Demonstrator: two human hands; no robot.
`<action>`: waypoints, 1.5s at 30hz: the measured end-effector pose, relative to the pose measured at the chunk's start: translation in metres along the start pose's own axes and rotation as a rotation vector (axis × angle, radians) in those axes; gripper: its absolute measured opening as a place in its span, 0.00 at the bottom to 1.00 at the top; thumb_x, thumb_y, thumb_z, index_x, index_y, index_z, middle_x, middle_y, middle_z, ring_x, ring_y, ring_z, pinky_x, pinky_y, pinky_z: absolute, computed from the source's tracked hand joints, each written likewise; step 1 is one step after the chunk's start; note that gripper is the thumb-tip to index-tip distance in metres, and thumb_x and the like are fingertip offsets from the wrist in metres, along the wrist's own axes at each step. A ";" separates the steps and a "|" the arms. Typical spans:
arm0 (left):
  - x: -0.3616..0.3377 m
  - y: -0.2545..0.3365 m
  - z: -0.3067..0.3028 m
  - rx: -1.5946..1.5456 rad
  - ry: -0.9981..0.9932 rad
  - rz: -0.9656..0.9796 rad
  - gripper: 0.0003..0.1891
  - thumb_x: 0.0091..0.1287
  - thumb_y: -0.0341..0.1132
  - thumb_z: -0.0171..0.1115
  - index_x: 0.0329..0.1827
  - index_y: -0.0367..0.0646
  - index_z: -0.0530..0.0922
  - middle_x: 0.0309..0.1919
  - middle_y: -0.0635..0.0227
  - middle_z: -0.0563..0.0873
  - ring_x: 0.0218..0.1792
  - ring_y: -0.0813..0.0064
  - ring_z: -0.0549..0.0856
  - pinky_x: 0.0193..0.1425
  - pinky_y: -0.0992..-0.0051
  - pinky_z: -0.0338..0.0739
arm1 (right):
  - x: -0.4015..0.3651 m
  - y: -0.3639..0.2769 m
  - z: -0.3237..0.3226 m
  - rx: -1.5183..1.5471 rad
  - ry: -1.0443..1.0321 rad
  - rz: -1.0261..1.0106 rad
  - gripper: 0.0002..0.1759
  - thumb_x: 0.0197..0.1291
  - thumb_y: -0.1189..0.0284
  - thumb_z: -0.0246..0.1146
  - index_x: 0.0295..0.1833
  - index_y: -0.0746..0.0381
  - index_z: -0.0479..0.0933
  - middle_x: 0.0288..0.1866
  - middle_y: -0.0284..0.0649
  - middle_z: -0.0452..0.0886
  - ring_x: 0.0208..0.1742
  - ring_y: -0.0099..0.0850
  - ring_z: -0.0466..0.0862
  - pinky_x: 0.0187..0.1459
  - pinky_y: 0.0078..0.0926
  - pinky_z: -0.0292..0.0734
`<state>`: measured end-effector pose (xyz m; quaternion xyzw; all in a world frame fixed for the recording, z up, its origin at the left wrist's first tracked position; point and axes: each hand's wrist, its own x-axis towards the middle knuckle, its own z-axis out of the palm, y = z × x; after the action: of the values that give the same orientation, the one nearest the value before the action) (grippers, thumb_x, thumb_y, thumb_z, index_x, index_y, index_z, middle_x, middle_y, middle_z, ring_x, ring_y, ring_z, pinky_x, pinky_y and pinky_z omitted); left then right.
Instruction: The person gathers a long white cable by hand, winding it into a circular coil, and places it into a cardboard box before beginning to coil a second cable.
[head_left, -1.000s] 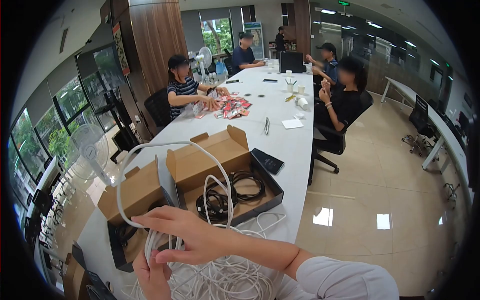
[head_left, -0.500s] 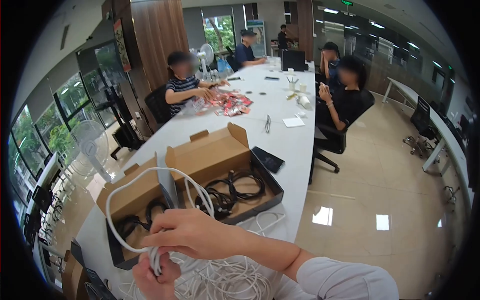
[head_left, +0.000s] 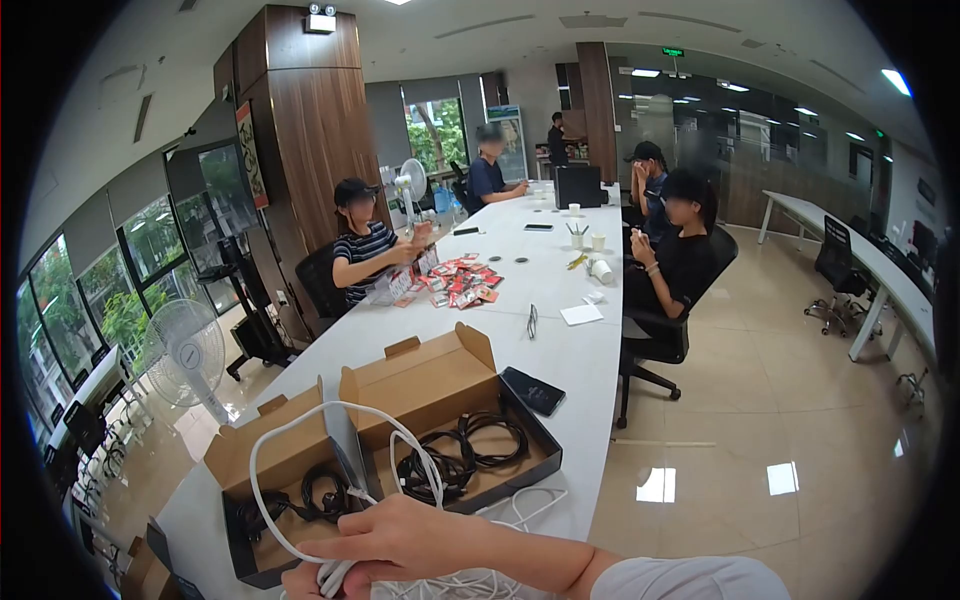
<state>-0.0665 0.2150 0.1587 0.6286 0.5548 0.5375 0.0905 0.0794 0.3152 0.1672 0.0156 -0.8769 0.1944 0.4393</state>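
Low in the view, my right hand (head_left: 400, 535) is closed on a white cable (head_left: 258, 480), which loops up in front of the boxes. My left hand (head_left: 303, 580), partly cut off by the bottom edge, grips the bundled part of the same cable just below. Behind them stand two open cardboard boxes side by side. Black coiled cables (head_left: 325, 493) lie in the left box (head_left: 262, 578), and more black cables (head_left: 497, 440) lie in the right box (head_left: 545, 462). A pile of loose white cable (head_left: 470, 585) lies under my right forearm.
A black phone (head_left: 533, 391) lies right of the boxes on the long white table (head_left: 585, 375). Farther along are glasses (head_left: 532, 321), white paper (head_left: 581, 315), red packets (head_left: 465, 280) and cups (head_left: 598, 242). Several people sit around the table. A fan (head_left: 185, 350) stands at left.
The view has tilted up, so the hands and loose cable sit lower in it. The person in the striped shirt has raised their hands from the red packets.
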 end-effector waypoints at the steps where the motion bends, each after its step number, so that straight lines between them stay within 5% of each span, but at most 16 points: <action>1: 0.000 -0.001 0.002 0.019 0.031 0.023 0.13 0.56 0.35 0.66 0.36 0.33 0.79 0.22 0.67 0.78 0.23 0.83 0.69 0.27 0.78 0.66 | -0.002 0.001 0.001 0.008 -0.004 -0.003 0.32 0.53 0.63 0.66 0.65 0.55 0.69 0.26 0.36 0.71 0.24 0.37 0.76 0.25 0.31 0.70; 4: -0.007 -0.027 0.007 0.184 0.034 0.115 0.16 0.61 0.41 0.64 0.39 0.34 0.78 0.24 0.67 0.80 0.23 0.80 0.73 0.29 0.75 0.71 | -0.004 0.005 0.001 0.036 -0.016 -0.019 0.32 0.54 0.63 0.66 0.65 0.55 0.69 0.27 0.37 0.73 0.24 0.37 0.77 0.25 0.31 0.70; 7: -0.008 -0.057 0.019 0.398 0.378 0.448 0.29 0.60 0.60 0.58 0.37 0.35 0.78 0.23 0.71 0.75 0.21 0.74 0.74 0.27 0.73 0.66 | -0.006 -0.002 -0.004 0.075 -0.054 0.016 0.31 0.52 0.64 0.67 0.63 0.58 0.69 0.30 0.39 0.77 0.26 0.39 0.79 0.27 0.32 0.72; 10: -0.002 -0.038 0.013 0.439 0.301 0.438 0.28 0.60 0.59 0.59 0.31 0.36 0.80 0.27 0.65 0.77 0.28 0.66 0.76 0.36 0.68 0.67 | -0.003 -0.014 -0.010 0.075 -0.108 0.091 0.30 0.50 0.66 0.68 0.59 0.60 0.70 0.36 0.41 0.82 0.31 0.42 0.82 0.31 0.36 0.75; 16: 0.004 0.006 0.016 0.840 0.627 0.553 0.26 0.62 0.58 0.56 0.33 0.39 0.81 0.45 0.53 0.80 0.45 0.56 0.80 0.52 0.58 0.68 | -0.003 -0.018 -0.005 0.049 -0.098 0.105 0.25 0.51 0.66 0.67 0.53 0.61 0.70 0.36 0.40 0.81 0.30 0.43 0.81 0.29 0.36 0.74; 19: 0.006 0.000 0.007 0.762 0.417 0.643 0.23 0.65 0.55 0.55 0.35 0.41 0.81 0.49 0.51 0.80 0.47 0.52 0.79 0.57 0.54 0.66 | -0.006 -0.019 -0.005 0.020 -0.069 0.058 0.24 0.53 0.64 0.67 0.52 0.62 0.71 0.32 0.38 0.78 0.27 0.40 0.80 0.25 0.34 0.72; 22: 0.003 -0.011 0.007 0.739 0.408 0.622 0.23 0.67 0.55 0.53 0.37 0.40 0.80 0.51 0.49 0.79 0.47 0.50 0.79 0.60 0.52 0.66 | -0.007 -0.018 -0.003 -0.020 -0.029 -0.002 0.24 0.54 0.63 0.66 0.53 0.63 0.71 0.27 0.37 0.75 0.23 0.38 0.78 0.22 0.32 0.70; 25: 0.000 -0.021 0.015 0.618 0.553 0.588 0.28 0.65 0.60 0.53 0.33 0.38 0.74 0.45 0.53 0.80 0.44 0.52 0.78 0.56 0.54 0.68 | -0.007 -0.024 -0.010 -0.033 -0.059 0.038 0.20 0.53 0.64 0.66 0.47 0.62 0.70 0.32 0.38 0.78 0.27 0.41 0.80 0.25 0.35 0.72; 28: 0.004 -0.023 0.031 0.171 0.679 0.481 0.29 0.62 0.62 0.56 0.30 0.39 0.68 0.34 0.60 0.77 0.36 0.56 0.75 0.45 0.61 0.69 | -0.009 -0.024 -0.012 -0.043 -0.035 0.027 0.19 0.53 0.64 0.66 0.46 0.62 0.71 0.31 0.39 0.77 0.27 0.40 0.80 0.25 0.35 0.72; 31: 0.009 -0.015 0.027 0.286 0.656 0.499 0.29 0.59 0.60 0.61 0.29 0.40 0.65 0.26 0.64 0.69 0.30 0.63 0.70 0.37 0.68 0.64 | -0.009 -0.020 -0.009 -0.083 0.003 -0.003 0.19 0.54 0.64 0.66 0.48 0.62 0.72 0.28 0.37 0.75 0.24 0.37 0.78 0.23 0.33 0.70; 34: 0.007 -0.017 0.009 0.540 0.379 0.450 0.26 0.58 0.55 0.64 0.27 0.40 0.66 0.25 0.63 0.66 0.29 0.68 0.69 0.35 0.70 0.62 | -0.008 -0.017 -0.007 -0.145 0.063 -0.054 0.20 0.55 0.65 0.66 0.51 0.61 0.74 0.22 0.34 0.69 0.18 0.31 0.73 0.19 0.29 0.66; 37: 0.008 -0.018 0.012 0.541 0.294 0.384 0.22 0.56 0.47 0.67 0.25 0.37 0.68 0.24 0.62 0.68 0.28 0.69 0.71 0.33 0.70 0.64 | -0.009 -0.012 -0.006 -0.178 0.112 -0.056 0.19 0.54 0.65 0.66 0.51 0.60 0.75 0.21 0.33 0.68 0.18 0.31 0.72 0.18 0.29 0.65; 40: 0.004 -0.027 0.011 0.301 0.111 0.113 0.17 0.54 0.41 0.67 0.27 0.35 0.73 0.24 0.61 0.73 0.27 0.67 0.74 0.30 0.70 0.65 | -0.009 -0.010 -0.010 -0.205 0.148 -0.038 0.20 0.53 0.63 0.67 0.50 0.58 0.76 0.21 0.33 0.66 0.17 0.30 0.71 0.18 0.29 0.64; 45: 0.009 -0.034 0.011 0.279 0.051 0.237 0.17 0.54 0.42 0.68 0.33 0.34 0.78 0.28 0.60 0.79 0.28 0.67 0.78 0.33 0.71 0.69 | -0.010 -0.012 -0.019 -0.214 0.156 0.019 0.21 0.51 0.62 0.68 0.51 0.57 0.77 0.20 0.32 0.65 0.17 0.30 0.71 0.18 0.28 0.63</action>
<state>-0.0802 0.2404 0.1349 0.6823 0.5481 0.4778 -0.0755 0.1024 0.3093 0.1732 -0.0547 -0.8558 0.1046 0.5036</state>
